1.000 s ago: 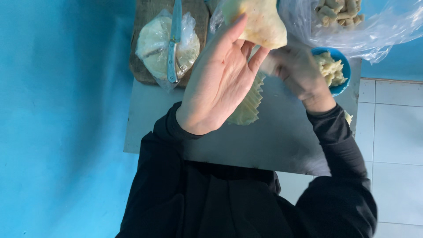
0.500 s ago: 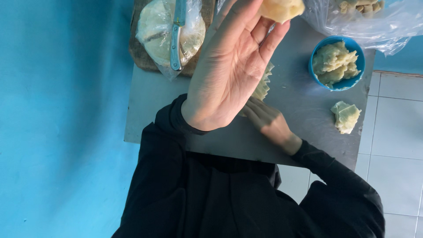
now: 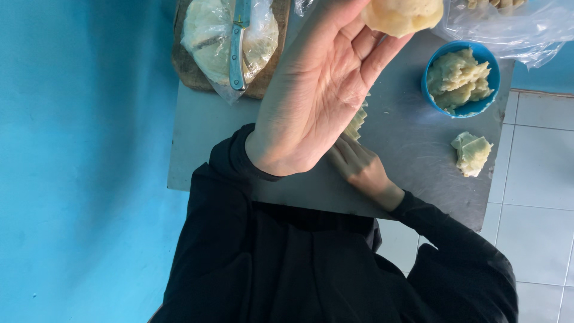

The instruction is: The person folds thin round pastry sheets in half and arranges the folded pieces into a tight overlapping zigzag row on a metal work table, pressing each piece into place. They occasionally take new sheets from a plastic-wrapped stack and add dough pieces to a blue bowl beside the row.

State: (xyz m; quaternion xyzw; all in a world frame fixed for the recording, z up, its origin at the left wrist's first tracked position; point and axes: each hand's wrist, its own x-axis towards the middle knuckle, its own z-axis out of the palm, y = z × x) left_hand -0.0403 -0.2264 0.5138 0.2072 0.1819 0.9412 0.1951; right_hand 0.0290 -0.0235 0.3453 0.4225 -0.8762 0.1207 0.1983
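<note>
While the left hand point(image 3: 323, 101) was raised close to the camera with its palm open and turned upward, a pale yellow lump of dough point(image 3: 402, 15) rested on the tips of its fingers point(image 3: 382, 51). The fingers were almost straight and only a little curved around the lump, so the hand carried it more than it gripped it, probably so that the soft piece kept its shape. The upper part of the lump was cut off by the edge of the picture.

The right hand point(image 3: 359, 164) lay low on the grey board point(image 3: 197, 143), near its front edge, partly hidden behind the left wrist. Its fingers reached toward a stack of thin ridged wrappers point(image 3: 357, 122) and seemed to touch it, but I cannot tell if they held a wrapper or only pressed on the stack.

At the back left corner of the board stood a brown wooden block point(image 3: 185, 66) with a mass of dough in a clear plastic bag point(image 3: 209, 36) on it; a knife with a light blue handle point(image 3: 240, 42) lay across the bag, perhaps to keep it shut. Near the right edge was a blue bowl point(image 3: 485, 60) full of pale filling, close enough for the right hand to reach. In front of the bowl, toward the front right corner, one folded dumpling point(image 3: 472, 152) lay apart. Behind the bowl, a loose plastic sheet point(image 3: 520, 30) covered other pieces.
</note>
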